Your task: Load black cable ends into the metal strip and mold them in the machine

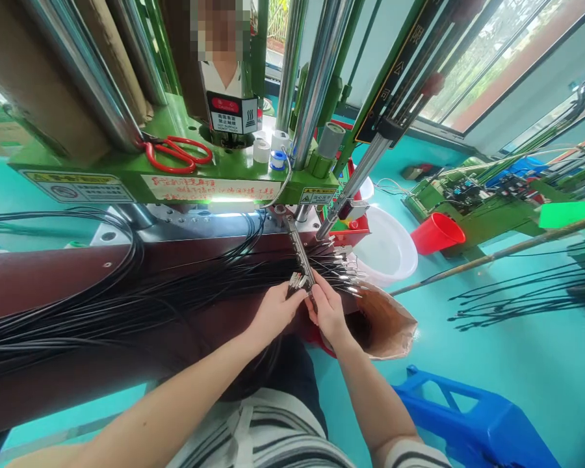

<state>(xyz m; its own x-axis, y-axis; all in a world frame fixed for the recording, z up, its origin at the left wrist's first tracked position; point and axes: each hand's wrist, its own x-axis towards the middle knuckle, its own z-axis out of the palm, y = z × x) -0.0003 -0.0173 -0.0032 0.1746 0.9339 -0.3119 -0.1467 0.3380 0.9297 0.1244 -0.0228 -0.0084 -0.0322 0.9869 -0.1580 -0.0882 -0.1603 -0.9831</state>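
Note:
My left hand (275, 309) is closed around a small bunch of black cables whose silver connector ends (297, 281) stick up past the thumb. Close beside it, my right hand (329, 308) grips the near end of a narrow metal bar (299, 247) with small slots along it. The bar's far end reaches toward the metal bed (185, 218) of a green press. Many black cables (199, 276) lie across the brown bench, their silver tips (348, 276) bunched just right of my hands. My fingertips partly hide what they pinch.
Red-handled scissors (178, 155) and small tape rolls (278, 160) sit on the press's green plate (127, 170). To the right are a white tub (387, 247), a red bucket (439, 233), an open paper bag (390, 322) and a blue stool (487, 416). A person stands behind the press.

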